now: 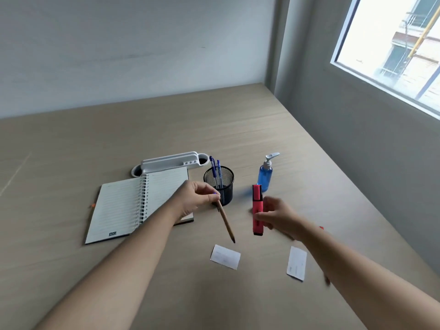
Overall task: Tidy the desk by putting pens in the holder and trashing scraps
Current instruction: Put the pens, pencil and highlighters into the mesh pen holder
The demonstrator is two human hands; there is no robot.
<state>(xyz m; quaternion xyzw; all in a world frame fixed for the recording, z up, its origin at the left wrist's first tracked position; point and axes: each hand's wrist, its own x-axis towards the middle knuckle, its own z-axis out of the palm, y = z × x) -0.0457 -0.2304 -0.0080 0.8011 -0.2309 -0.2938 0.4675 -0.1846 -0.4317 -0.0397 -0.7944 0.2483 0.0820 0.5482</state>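
The slim brown wooden pencil (225, 221) is hanging tip-down from the left hand (195, 198), pinched at its upper end, dark point hovering just above a scrap. It is looking light, stiff and easy to swing; a grip near the top suits dropping it point-first.

The chunky red plastic highlighter (257, 210) is standing upright in the right hand (277, 216), fingers wrapping its lower body, black cap end up. It is looking rigid and smooth, light but thicker, so a mid-barrel hold seems safest.

The black wire-mesh cup holder (220, 184) is sitting just beyond the left hand's knuckles, between the two hands, already carrying blue pens (215, 171).

Two small white paper scraps (225, 256) (297, 263) are lying flat nearer the person than both hands, one under each forearm's inner side; thin and limp, likely needing a fingernail pinch at an edge.

Left of the left hand: an open spiral notebook (133, 203). Beyond the right hand: a blue pump bottle (265, 177). No bin showing.
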